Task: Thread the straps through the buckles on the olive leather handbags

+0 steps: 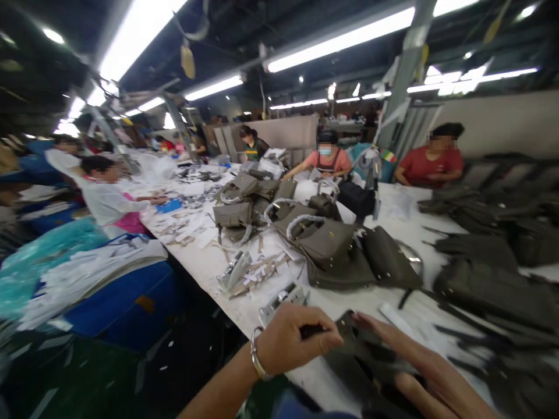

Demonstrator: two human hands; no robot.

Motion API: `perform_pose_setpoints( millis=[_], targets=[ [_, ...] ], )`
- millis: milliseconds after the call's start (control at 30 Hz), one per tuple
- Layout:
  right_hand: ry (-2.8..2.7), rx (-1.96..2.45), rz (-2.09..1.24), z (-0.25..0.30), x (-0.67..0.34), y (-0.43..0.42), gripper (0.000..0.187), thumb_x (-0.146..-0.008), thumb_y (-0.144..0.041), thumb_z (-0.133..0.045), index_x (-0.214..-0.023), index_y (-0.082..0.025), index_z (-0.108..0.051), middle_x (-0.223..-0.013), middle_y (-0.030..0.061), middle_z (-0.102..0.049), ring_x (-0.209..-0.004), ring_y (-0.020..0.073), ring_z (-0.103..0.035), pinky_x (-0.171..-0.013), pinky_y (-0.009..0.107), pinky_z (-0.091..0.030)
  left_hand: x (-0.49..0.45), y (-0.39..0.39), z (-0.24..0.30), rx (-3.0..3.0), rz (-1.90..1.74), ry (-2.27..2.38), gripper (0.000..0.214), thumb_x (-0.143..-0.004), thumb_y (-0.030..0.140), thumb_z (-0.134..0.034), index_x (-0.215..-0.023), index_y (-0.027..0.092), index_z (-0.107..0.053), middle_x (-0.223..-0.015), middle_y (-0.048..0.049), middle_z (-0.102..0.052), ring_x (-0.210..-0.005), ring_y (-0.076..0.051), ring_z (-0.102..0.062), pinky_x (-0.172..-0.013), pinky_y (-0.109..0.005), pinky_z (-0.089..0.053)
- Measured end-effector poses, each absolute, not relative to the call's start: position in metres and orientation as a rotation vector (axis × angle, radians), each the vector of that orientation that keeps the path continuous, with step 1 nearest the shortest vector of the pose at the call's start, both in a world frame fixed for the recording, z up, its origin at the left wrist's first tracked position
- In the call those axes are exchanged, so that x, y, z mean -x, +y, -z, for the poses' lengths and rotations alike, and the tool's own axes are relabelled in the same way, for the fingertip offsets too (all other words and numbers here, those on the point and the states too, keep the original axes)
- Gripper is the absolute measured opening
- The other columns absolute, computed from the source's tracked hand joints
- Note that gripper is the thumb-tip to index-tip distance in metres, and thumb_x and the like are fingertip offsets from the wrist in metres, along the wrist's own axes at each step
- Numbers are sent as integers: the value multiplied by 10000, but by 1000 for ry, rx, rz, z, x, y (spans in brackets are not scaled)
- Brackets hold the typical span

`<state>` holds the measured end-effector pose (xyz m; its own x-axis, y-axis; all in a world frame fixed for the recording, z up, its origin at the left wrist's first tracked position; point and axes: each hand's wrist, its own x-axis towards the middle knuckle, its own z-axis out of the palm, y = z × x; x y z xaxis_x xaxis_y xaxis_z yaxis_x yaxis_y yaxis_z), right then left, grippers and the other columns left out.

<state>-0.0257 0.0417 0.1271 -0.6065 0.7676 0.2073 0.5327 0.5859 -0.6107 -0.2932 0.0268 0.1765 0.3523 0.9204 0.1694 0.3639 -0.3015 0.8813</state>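
My left hand [297, 340], with a silver bangle on the wrist, is closed in a pinch on a small dark tool or tab at the edge of a dark olive leather piece [362, 355] at the near edge of the white table [218, 267]. My right hand [410, 361] lies on the same leather piece, fingers stretched flat along it, holding it down. A metal clip-like tool [282, 299] lies just beyond my left hand.
Olive-grey handbags [332, 247] with wrapped handles are piled mid-table; flat dark leather parts [493, 285] cover the right side. Paper scraps [257, 273] litter the table. Several seated people [325, 157] work around it. Blue bins with white sheets [109, 279] stand left of the aisle.
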Motion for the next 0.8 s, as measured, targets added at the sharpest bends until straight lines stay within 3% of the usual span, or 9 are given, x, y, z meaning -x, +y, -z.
perform_pose_setpoints(
  millis=[67, 133, 233, 333, 400, 500, 567, 700, 800],
  targets=[
    [-2324, 1016, -976, -166, 48, 37, 562, -856, -402, -526, -1388, -268, -404, -1276, 82, -596, -1078, 256, -604, -907, 337, -485, 282, 38, -194, -1993, -892, 1052, 288, -855, 409, -545, -923, 172, -692, -772, -33, -681, -624, -96, -555, -607, -200, -407],
    [-2253, 1077, -1094, -190, 57, 44, 444, -860, -325, -538, -1298, -255, -517, -1060, 46, -698, -866, 193, -656, -789, 269, -507, 279, 52, -202, -2106, -843, 1085, 269, -846, 401, -569, -998, 200, -664, -725, 5, -668, -603, -86, -554, -609, -193, -403],
    [-2134, 1266, -1064, -199, 40, 50, 272, -847, -269, -553, -1098, -236, -653, -831, 9, -711, -728, 157, -638, -686, 232, -491, 281, 70, -200, -2185, -747, 1143, 223, -832, 402, -596, -922, 214, -675, -677, 34, -656, -567, -74, -533, -576, -191, -377],
    [-2057, 1251, -1140, -197, 18, 43, 406, -783, -322, -658, -1176, -237, -605, -947, 30, -700, -827, 185, -638, -721, 249, -495, 272, 86, -185, -2182, -731, 1058, 237, -851, 395, -569, -802, 193, -683, -695, 25, -666, -583, -76, -537, -578, -195, -377],
    [-1990, 1217, -1280, -197, 11, 39, 459, -776, -354, -674, -1205, -220, -579, -864, 31, -690, -753, 171, -628, -652, 241, -491, 259, 102, -168, -2145, -757, 948, 263, -864, 397, -545, -795, 180, -676, -702, 14, -663, -604, -85, -548, -590, -200, -392],
    [-1682, 1274, -1307, -199, 5, 36, 244, -850, -370, -593, -1010, -191, -637, -564, -23, -546, -481, 95, -472, -429, 200, -347, 233, 132, -128, -1997, -904, 954, 328, -931, 389, -400, -953, 169, -641, -797, -23, -671, -696, -114, -594, -649, -220, -446],
    [-1341, 1240, -1148, -201, -2, 34, 179, -881, -368, -550, -888, -204, -623, -505, -46, -428, -428, 81, -360, -384, 215, -233, 217, 148, -92, -1986, -877, 1126, 338, -947, 360, -345, -1050, 166, -602, -940, -62, -677, -837, -146, -621, -740, -254, -475],
    [-951, 1111, -926, -197, -14, 25, 115, -885, -330, -546, -866, -231, -601, -641, -4, -494, -513, 108, -428, -467, 260, -324, 193, 150, -21, -2259, -96, 1229, 278, -767, 332, -662, -1000, 181, -650, -1018, -107, -685, -972, -268, -628, -848, -373, -478],
    [-910, 1144, -1049, -176, -14, 21, 119, -860, -344, -578, -902, -233, -594, -721, 3, -551, -531, 103, -450, -488, 251, -344, 181, 142, 7, -2263, 72, 1224, 230, -651, 224, -761, -852, 136, -689, -900, -160, -705, -911, -338, -646, -811, -433, -485]
  ],
)
